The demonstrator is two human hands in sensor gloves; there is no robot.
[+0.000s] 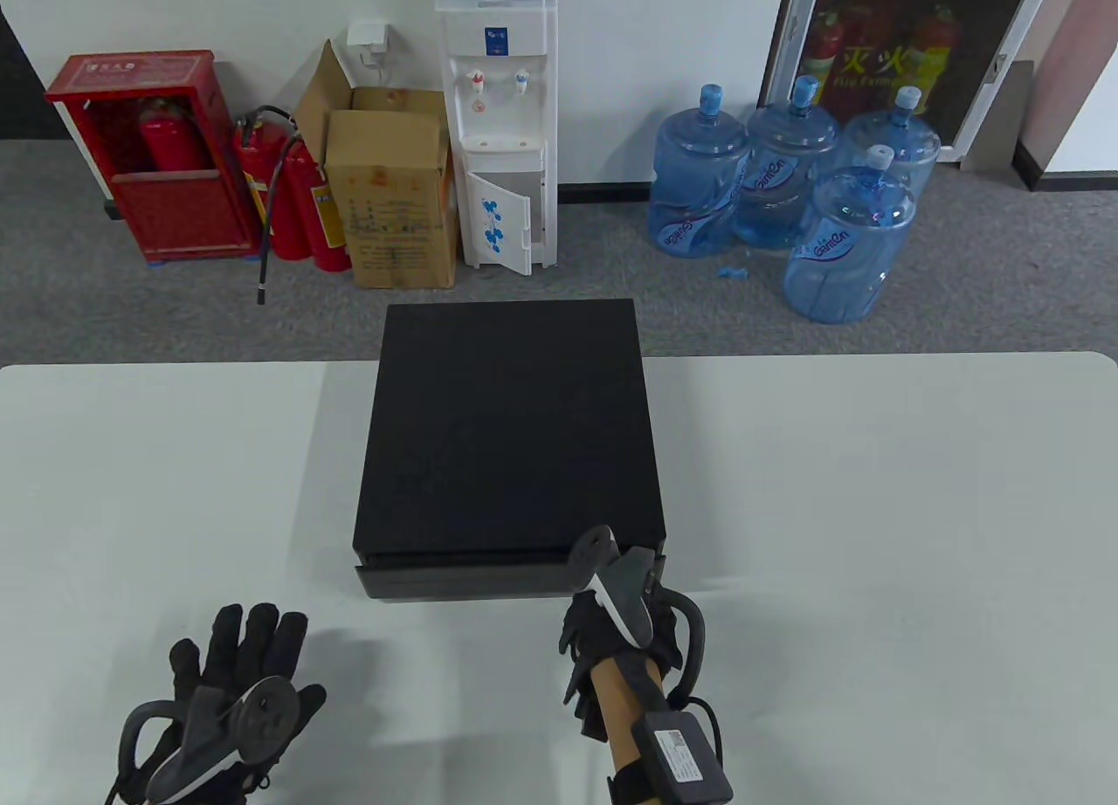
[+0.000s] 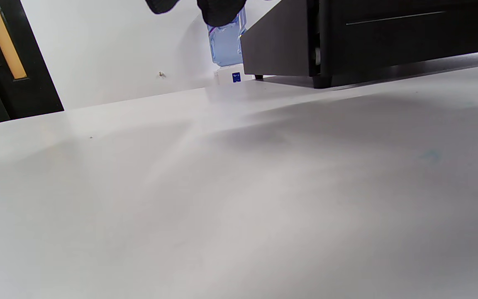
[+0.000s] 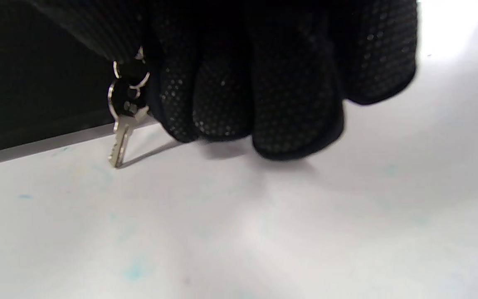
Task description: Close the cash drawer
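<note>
The flat black metal cash drawer box [image 1: 511, 438] sits mid-table, its drawer front [image 1: 463, 581] barely protruding toward me. My right hand [image 1: 616, 639] is against that front, fingers [image 3: 264, 104] curled beside a small dangling silver key [image 3: 119, 141]; whether they grasp anything I cannot tell. My left hand [image 1: 236, 691] rests flat, fingers released, on the white table [image 1: 873, 534].

The person is wearing black fabric sensor gloves on both hands. The left hand [image 1: 236, 665] is carrying a grey tracker [image 1: 210, 735] strapped across its back, a flat wedge-shaped body with a round disc on top and a dark loop curving off its side. The right hand [image 1: 611, 639] is wearing a matching grey tracker [image 1: 616, 582], also with a dark loop beside it. A black box [image 1: 681, 753] bearing a white label is sitting on the right forearm. In the right wrist view, the glove's fingers [image 3: 288, 83] are showing rows of tiny pale grip dots.
</note>
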